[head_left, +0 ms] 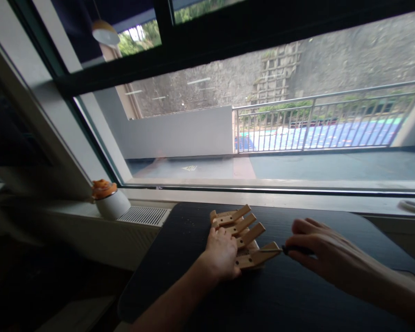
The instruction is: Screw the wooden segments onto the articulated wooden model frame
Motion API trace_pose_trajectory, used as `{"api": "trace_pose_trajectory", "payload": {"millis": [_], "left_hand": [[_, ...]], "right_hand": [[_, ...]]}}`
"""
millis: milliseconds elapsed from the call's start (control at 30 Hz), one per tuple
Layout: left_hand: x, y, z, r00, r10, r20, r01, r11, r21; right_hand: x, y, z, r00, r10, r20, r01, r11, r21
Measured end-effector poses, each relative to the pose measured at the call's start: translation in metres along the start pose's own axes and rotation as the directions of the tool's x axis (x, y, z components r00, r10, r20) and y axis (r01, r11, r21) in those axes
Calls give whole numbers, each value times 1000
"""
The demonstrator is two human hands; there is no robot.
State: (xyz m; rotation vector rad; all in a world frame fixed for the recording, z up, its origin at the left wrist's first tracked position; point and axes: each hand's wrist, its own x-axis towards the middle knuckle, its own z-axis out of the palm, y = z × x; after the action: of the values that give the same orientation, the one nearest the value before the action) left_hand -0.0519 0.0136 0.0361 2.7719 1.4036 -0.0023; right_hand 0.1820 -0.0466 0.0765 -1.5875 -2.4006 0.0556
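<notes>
A wooden assembly of pale blocks with several slanted slats and dark round holes or screw heads lies on the dark table. My left hand grips its near left side, fingers curled over the blocks. My right hand is closed round the black handle of a screwdriver. The tool's thin metal shaft points left and lies across the nearest slat; where its tip rests is too small to tell.
Behind the table runs a window sill below a large window. A white pot with something orange on top stands at the left beside a vent grille. A roll of tape sits on the sill at far right.
</notes>
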Motion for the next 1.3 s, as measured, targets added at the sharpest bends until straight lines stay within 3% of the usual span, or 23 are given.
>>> {"api": "trace_pose_trajectory", "payload": {"millis": [67,133,200,267,333,467,567,767,867,967,1067,1133,1200,1267,1300], "left_hand": [[6,1,-4,997,23,75,-25,999,22],[14,3,-8,987,27,158,-33,999,36],[21,6,-12,976,1,216,-11,999,44],[25,9,-13,968,-18,252,4,998,56],[25,10,-14,965,-17,260,-3,997,76],[23,7,-15,965,8,261,-35,994,100],[24,5,-16,959,-8,282,-22,994,103],[25,5,-14,965,1,263,-28,995,97],[27,3,-15,959,18,283,-50,993,106],[29,3,-19,947,-8,320,-36,991,132],[30,6,-20,938,-3,347,-47,990,134],[30,8,-18,939,-13,344,-37,990,138],[30,10,-16,940,-36,338,-13,990,142],[30,11,-13,942,-61,330,13,989,147],[30,12,-12,942,-70,327,21,988,152]], "right_hand": [[-27,9,31,986,156,-56,-144,974,175],[-49,6,70,955,292,-42,-255,887,385],[-65,-5,103,924,374,-77,-284,808,516],[-69,-19,120,927,365,-88,-269,809,522],[-61,-28,122,945,310,-104,-228,852,471],[-22,-27,102,934,226,-277,-144,947,286],[-5,-21,91,942,175,-285,-121,972,200],[-11,-26,86,973,139,-185,-103,976,190],[-1,-29,88,965,138,-224,-99,980,175],[4,-26,101,953,157,-258,-83,958,276],[-9,-23,121,901,353,-251,-162,812,560],[-22,-25,133,801,581,-144,-270,565,780],[-34,-30,139,676,736,-38,-282,307,909],[-45,-37,137,615,788,38,-263,159,951],[-50,-40,134,587,809,46,-263,137,955]]}}
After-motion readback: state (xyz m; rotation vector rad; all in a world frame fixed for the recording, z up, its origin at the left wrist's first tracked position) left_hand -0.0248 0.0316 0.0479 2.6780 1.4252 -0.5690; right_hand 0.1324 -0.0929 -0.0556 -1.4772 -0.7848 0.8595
